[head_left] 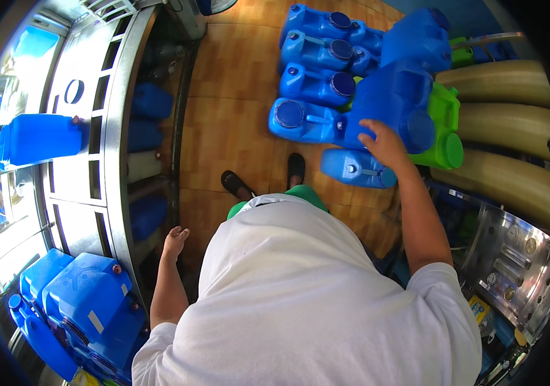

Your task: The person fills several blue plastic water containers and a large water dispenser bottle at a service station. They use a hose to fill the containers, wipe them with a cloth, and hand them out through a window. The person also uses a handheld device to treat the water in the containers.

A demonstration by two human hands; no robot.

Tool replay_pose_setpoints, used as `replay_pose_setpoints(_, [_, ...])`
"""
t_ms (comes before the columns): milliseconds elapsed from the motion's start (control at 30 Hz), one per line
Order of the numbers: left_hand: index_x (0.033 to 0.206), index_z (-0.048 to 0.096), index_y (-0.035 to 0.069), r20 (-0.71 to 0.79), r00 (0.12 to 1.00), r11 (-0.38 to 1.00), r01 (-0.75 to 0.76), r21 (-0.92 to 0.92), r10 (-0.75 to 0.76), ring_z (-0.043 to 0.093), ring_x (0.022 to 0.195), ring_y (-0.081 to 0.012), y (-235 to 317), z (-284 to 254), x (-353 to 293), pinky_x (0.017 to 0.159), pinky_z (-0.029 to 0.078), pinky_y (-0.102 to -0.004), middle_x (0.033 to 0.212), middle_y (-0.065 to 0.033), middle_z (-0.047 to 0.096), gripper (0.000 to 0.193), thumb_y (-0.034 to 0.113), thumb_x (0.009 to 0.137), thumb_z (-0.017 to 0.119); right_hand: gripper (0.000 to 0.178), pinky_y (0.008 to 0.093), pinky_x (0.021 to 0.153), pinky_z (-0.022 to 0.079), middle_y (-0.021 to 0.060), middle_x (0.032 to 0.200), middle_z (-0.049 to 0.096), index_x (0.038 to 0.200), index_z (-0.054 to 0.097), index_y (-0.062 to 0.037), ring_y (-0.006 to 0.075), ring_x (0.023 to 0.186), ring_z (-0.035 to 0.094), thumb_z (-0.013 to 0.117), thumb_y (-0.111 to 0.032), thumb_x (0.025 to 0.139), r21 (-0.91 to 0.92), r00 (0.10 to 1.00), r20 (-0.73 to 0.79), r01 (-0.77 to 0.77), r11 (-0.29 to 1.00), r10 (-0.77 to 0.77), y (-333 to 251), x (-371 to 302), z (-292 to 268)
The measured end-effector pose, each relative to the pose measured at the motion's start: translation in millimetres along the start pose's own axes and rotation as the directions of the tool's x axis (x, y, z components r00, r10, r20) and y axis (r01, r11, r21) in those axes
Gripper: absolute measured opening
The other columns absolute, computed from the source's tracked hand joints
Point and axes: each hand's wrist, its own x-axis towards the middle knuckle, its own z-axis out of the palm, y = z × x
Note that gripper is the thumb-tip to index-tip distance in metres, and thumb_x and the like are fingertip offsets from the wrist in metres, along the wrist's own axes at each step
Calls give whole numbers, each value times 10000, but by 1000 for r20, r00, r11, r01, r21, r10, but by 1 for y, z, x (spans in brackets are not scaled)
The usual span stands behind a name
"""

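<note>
My right hand [384,145] reaches over a large blue water jug [387,96] that lies on top of other containers. Its thumb and fingers are apart; whether they touch the jug I cannot tell. Close below that hand stands a smaller blue jug [352,166] with a handle and cap. A green jug [443,122] shows just right of the large one. My left hand [176,242] hangs beside the metal counter, fingers slightly apart and nothing in them.
Several blue jugs [316,85] stand in rows on the tiled floor [223,83]. At left a steel counter [78,174] bears a blue jug [43,138]; more jugs [88,293] are stacked below left. Large beige cylinders [500,119] and a metal gauge panel [513,257] line the right.
</note>
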Motion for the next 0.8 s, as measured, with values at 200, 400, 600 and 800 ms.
replay_pose_setpoints(200, [1328, 461, -46, 46, 987, 930, -160, 330, 153, 570, 1162, -285, 82, 53, -14, 960, 443, -340, 1244, -216, 586, 690, 397, 842, 669, 292, 389, 953, 443, 147, 1170, 612, 1101, 629, -69, 322, 1118, 565, 663, -211, 848, -167, 766, -574, 235, 957, -288, 44, 1, -115])
replay_pose_setpoints(400, [1318, 472, -44, 63, 950, 912, -312, 265, 307, 572, 1162, -284, 189, 113, -39, 958, 444, -337, 1253, -226, 577, 679, 401, 841, 661, 347, 392, 975, 422, 166, 1230, 568, 1146, 605, -57, 318, 1154, 535, 661, -242, 857, -101, 784, -618, 3, 995, -65, 150, 7, -137])
replay_pose_setpoints(600, [1307, 497, -15, 138, 909, 897, -413, 160, 394, 575, 1154, -267, 220, 142, -51, 960, 439, -327, 1230, -213, 593, 623, 360, 841, 671, 370, 387, 928, 454, 164, 1237, 561, 1171, 599, -69, 316, 1136, 544, 652, -271, 865, 95, 847, -530, 3, 995, 49, 176, 5, -108])
replay_pose_setpoints(800, [1281, 504, -53, -16, 963, 942, -259, 213, 268, 572, 1163, -265, 160, 123, -53, 968, 435, -331, 1233, -210, 594, 634, 369, 839, 672, 414, 388, 920, 462, 174, 1266, 553, 1229, 570, -70, 323, 1156, 542, 611, -298, 886, 183, 873, -453, -105, 978, 179, 203, 25, -104])
